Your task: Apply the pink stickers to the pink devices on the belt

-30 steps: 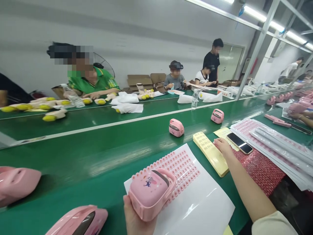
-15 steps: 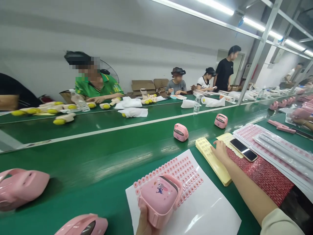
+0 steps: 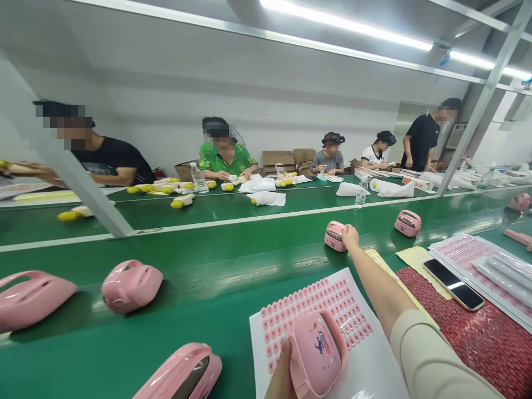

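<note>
My left hand (image 3: 280,372) is closed round a pink plastic case with a handle (image 3: 316,346), printed with a small cartoon figure. It is held over a white sheet (image 3: 361,379) covered with rows of small pink oval stickers (image 3: 291,299). My right arm stretches forward over the green belt. There, my right hand (image 3: 351,237) grips the right end of a second pink handled case (image 3: 334,236), its fingers partly hidden behind it. Another such case (image 3: 408,223) stands to the right of that hand, apart from it.
More pink cases lie at left (image 3: 132,285) and front (image 3: 183,374). At right are yellow sticker strips (image 3: 384,263), a phone (image 3: 454,284) on red bubble wrap (image 3: 486,332), and stacked sticker sheets (image 3: 461,249). A slanted metal post (image 3: 83,160) and several co-workers stand beyond.
My right hand has moved from the yellow strips to the pink case on the belt. My left hand's case has tilted. The view has swung left, showing another co-worker.
</note>
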### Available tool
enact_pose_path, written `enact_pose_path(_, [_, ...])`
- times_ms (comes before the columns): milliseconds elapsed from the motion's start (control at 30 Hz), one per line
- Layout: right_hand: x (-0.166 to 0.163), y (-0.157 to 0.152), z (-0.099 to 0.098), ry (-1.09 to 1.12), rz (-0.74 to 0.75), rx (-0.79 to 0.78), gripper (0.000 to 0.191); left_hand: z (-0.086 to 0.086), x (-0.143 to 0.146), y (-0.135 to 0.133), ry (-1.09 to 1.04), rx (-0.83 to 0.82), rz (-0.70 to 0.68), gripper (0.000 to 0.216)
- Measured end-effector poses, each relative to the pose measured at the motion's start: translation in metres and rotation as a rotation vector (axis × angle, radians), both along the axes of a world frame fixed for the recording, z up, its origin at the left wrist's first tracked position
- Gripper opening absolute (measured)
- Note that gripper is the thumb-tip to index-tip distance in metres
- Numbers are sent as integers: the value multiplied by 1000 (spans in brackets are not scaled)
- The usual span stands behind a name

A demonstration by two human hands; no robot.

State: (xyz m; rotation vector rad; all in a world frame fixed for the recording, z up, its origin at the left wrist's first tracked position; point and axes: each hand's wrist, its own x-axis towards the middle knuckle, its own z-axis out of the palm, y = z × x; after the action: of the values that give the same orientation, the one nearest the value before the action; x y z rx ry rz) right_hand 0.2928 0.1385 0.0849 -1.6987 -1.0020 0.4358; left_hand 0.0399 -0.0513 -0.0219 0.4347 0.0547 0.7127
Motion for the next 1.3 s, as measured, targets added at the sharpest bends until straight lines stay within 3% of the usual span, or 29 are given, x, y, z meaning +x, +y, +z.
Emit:
enact_pose_path(100, [3,-11,-5,138,47,137,16,7,0,-1,23,24,-20,50])
enact_pose_path(233, [-9,-31,-2,342,223,289,28,16,-4,-2,83,1,-24,53])
enact_pose_path(367, [-29,-55,12,475,401,368,34,16,-4,-4,50,-21,29,50])
enact_pose_path(533, [-43,-81,33,692,671,430,29,17,-7,-2,-54,1,74,55])
enact_pose_path(667, [-44,-89,34,751,692,411,27,20,-11,1,-106,82,33,58])
enact_pose_path(833, [-45,-90,21,772,666,359,27,18,-12,1,-152,85,99,60])
enact_pose_path(1000, [-43,-96,17,765,695,314,25,12,-19,-1,-223,138,9,58])
enact_pose_path(1067, [-42,-102,14,754,719,279,24,13,-22,-2,-263,135,82,58])
enact_pose_path(1233, [-40,-129,-6,668,885,181,21,22,-29,-2,-180,36,478,52])
enact_pose_path(1300, [-40,-141,-15,571,987,142,21,27,-33,1,-129,-5,522,53])
